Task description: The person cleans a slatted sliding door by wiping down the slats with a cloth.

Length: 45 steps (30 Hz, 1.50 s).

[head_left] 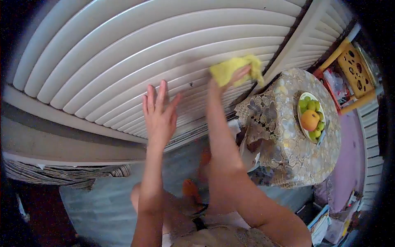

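A yellow cloth (226, 71) lies bunched against the white slatted panel (148, 45), near the panel's right edge. My right hand (238, 76) holds it there, its fingers partly covered by the folds and a little blurred. Further left, my left hand (160, 117) is open, fingers stretched upward and thumb apart, with nothing in it. It is at the lower slats; whether the fingertips touch them I cannot tell. Between the two hands, a small dark mark (191, 84) shows on a slat.
At right stands a round table with a patterned lace-edged tablecloth (284, 152). On it is a plate (301, 108) of green fruit and an orange-yellow fruit (310, 120). Beyond is a yellow chair (354, 70). A striped cloth (66, 175) lies at lower left by the grey floor (103, 201).
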{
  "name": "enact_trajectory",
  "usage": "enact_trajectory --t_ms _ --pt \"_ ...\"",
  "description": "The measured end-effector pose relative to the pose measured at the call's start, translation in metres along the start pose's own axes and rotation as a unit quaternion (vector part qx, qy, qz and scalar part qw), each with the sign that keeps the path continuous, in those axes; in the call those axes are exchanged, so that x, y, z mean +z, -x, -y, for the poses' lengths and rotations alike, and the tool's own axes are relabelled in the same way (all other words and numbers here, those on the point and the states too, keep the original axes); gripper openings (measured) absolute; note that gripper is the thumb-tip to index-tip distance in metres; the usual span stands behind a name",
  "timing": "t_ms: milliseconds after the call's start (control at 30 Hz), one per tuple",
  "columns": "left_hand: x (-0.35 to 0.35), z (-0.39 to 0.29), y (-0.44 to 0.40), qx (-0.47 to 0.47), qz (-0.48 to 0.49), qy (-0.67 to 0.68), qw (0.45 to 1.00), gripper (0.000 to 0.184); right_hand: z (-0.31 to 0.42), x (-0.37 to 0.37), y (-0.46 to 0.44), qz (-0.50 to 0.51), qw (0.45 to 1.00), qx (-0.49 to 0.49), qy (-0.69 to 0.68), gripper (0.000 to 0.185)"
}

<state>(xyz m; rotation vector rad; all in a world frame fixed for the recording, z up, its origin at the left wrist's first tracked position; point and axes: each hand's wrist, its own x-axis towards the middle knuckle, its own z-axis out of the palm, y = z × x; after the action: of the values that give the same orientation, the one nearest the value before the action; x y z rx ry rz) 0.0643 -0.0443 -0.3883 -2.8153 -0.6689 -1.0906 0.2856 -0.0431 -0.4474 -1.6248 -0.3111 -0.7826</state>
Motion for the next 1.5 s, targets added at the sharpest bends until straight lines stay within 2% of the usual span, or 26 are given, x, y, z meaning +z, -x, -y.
enact_trajectory --t_ms 33,100,200,233,267,300,333,433,500,533,600,667,733,767,833,867,900,967,1033,1067,1200,1267,1333,1400,1433,1500 --pt "-0.002 0.000 0.000 0.000 0.007 0.005 1.000 0.050 0.021 -0.001 0.016 -0.001 1.000 0.002 -0.001 0.075" --pt "-0.006 0.000 0.003 -0.001 0.014 0.010 1.000 0.051 0.058 -0.011 0.035 0.031 0.995 0.095 -0.021 0.078" --pt "-0.011 0.003 0.005 0.007 0.011 0.012 1.000 0.044 0.040 -0.009 0.025 0.021 0.997 0.073 0.013 0.081" --pt "-0.012 0.005 0.009 0.006 0.038 0.012 0.999 0.046 -0.014 0.016 0.012 0.064 0.965 0.054 0.249 0.078" --pt "-0.015 0.008 0.011 0.004 0.064 0.010 0.998 0.048 -0.010 0.003 -0.002 0.024 0.994 0.053 0.088 0.074" --pt "-0.017 0.010 0.012 0.003 0.061 0.006 0.998 0.048 -0.003 -0.009 -0.015 -0.016 0.996 0.052 -0.076 0.071" --pt "-0.019 0.010 0.013 -0.002 0.061 0.030 0.998 0.046 -0.013 -0.008 -0.029 -0.035 0.984 0.068 -0.159 0.068" --pt "-0.027 0.014 0.016 -0.008 0.059 0.059 0.996 0.042 -0.028 -0.015 -0.049 -0.026 0.932 0.144 -0.331 0.082" --pt "-0.028 0.014 0.016 -0.009 0.052 0.068 0.996 0.040 -0.029 -0.018 -0.032 0.040 0.995 0.079 -0.055 0.091" --pt "-0.029 0.014 0.016 -0.007 0.054 0.082 0.995 0.043 -0.016 -0.019 -0.021 0.042 0.995 0.076 -0.057 0.091" --pt "-0.030 0.015 0.016 -0.010 0.057 0.092 0.994 0.047 0.022 -0.014 0.020 0.003 0.987 -0.042 -0.152 0.085" --pt "-0.031 0.015 0.016 -0.012 0.017 0.117 0.993 0.040 0.065 -0.018 0.056 0.069 0.997 0.020 -0.025 0.089" --pt "-0.029 0.020 0.018 -0.028 -0.018 0.124 0.992 0.037 0.088 -0.018 0.094 0.112 0.994 -0.001 -0.013 0.111" --pt "-0.029 0.022 0.020 -0.039 -0.054 0.135 0.989 0.034 0.095 -0.021 0.105 0.115 0.993 0.001 -0.014 0.111" --pt "-0.031 0.027 0.025 -0.059 -0.065 0.130 0.988 0.032 0.108 -0.028 0.115 0.255 0.963 0.083 -0.033 0.111" --pt "-0.033 0.030 0.026 -0.076 -0.077 0.129 0.986 0.030 0.097 -0.019 0.117 0.255 0.963 0.083 -0.033 0.111" --pt "-0.036 0.031 0.027 -0.075 -0.085 0.121 0.986 0.028 0.074 -0.002 0.120 0.179 0.972 -0.042 0.144 0.110" --pt "-0.042 0.034 0.028 -0.082 -0.090 0.117 0.986 0.027 0.059 0.003 0.111 0.121 0.961 -0.077 0.235 0.100" --pt "-0.049 0.042 0.030 -0.094 -0.099 0.107 0.985 0.027 0.070 -0.007 0.079 0.094 0.992 -0.013 0.078 0.093" --pt "-0.052 0.044 0.031 -0.090 -0.120 0.107 0.983 0.028 0.074 -0.013 0.059 0.043 0.998 -0.036 0.006 0.093" --pt "-0.059 0.051 0.034 -0.098 -0.145 0.110 0.978 0.027 0.069 -0.017 0.051 0.058 0.995 -0.049 -0.063 0.093" --pt "-0.055 0.053 0.031 -0.106 -0.160 0.116 0.975 0.026 0.082 -0.024 0.075 0.128 0.989 -0.024 -0.077 0.095" --pt "-0.051 0.052 0.029 -0.116 -0.175 0.119 0.970 0.025 0.095 -0.029 0.108 0.192 0.978 -0.085 -0.014 0.093" --pt "-0.049 0.051 0.027 -0.116 -0.190 0.124 0.967 0.024 0.090 -0.027 0.155 0.260 0.947 -0.183 0.040 0.076" --pt "-0.049 0.052 0.029 -0.121 -0.192 0.124 0.966 0.024 0.099 -0.036 0.163 0.263 0.946 -0.187 0.039 0.076" --pt "-0.049 0.056 0.033 -0.133 -0.188 0.107 0.967 0.023 0.115 -0.049 0.174 0.477 0.861 -0.152 -0.095 0.058"
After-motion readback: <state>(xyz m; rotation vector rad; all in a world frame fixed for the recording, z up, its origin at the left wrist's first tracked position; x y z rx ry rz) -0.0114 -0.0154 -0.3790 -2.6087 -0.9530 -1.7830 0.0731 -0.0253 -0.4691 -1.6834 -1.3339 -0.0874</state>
